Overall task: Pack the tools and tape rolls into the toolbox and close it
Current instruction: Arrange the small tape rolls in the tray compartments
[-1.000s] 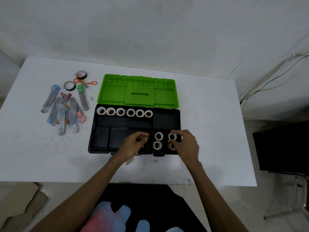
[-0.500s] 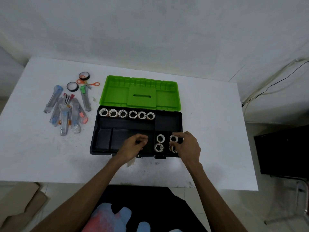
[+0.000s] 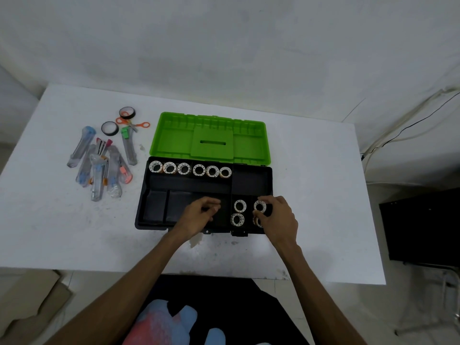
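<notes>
The toolbox (image 3: 149, 195) lies open on the white table, black tray in front and green lid (image 3: 174, 138) folded back. Several white patterned tape rolls (image 3: 184, 168) stand in a row along the tray's back compartment. More rolls (image 3: 239, 206) sit in the front right compartment. My right hand (image 3: 280, 217) curls over the two right-hand ones, fingertips pinching the back roll (image 3: 259, 206). Over the front middle compartment my left hand (image 3: 199, 215) hovers with loosely curled fingers and nothing visible in it. Utility knives (image 3: 97, 168), orange scissors (image 3: 134, 124) and two black tape rolls (image 3: 109, 128) lie left of the box.
The table's front edge (image 3: 199, 272) runs close to my body. A black cabinet (image 3: 423, 225) stands off the table's right end, with cables along the wall behind it. Cardboard (image 3: 27, 302) lies on the floor at lower left.
Both hands stay over the tray's front compartments, the right one still on the same rolls. Only the view has shifted slightly.
</notes>
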